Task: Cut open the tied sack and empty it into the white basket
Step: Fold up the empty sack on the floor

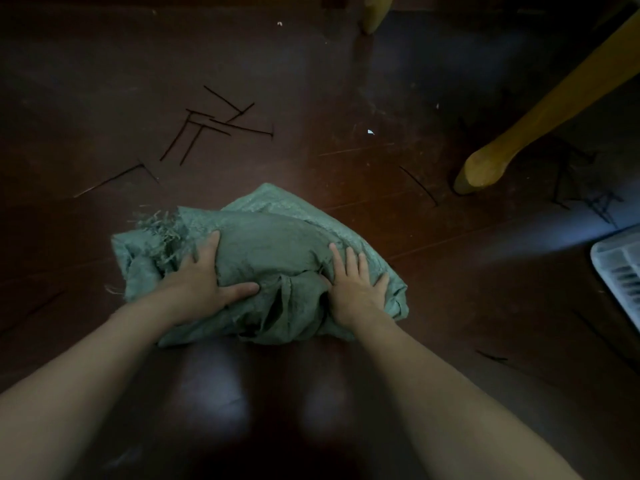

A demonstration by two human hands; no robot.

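A green woven sack (pixel 277 244) lies crumpled on the dark wooden floor in front of me, with a frayed edge at its upper left. My left hand (pixel 204 278) rests flat on its left side, thumb pressed into a fold. My right hand (pixel 356 282) lies on its right side, fingers spread over the fabric. Both hands press on the sack; whether either grips it I cannot tell. A rounded bulge shows between my hands. The white basket (pixel 620 271) is only partly in view at the right edge.
Several dark bent wires or nails (pixel 207 126) lie scattered on the floor at the upper left, more (pixel 588 199) at the right. A yellow wooden furniture leg (pixel 491 168) stands on the floor at the upper right, another leg (pixel 374 12) at the top.
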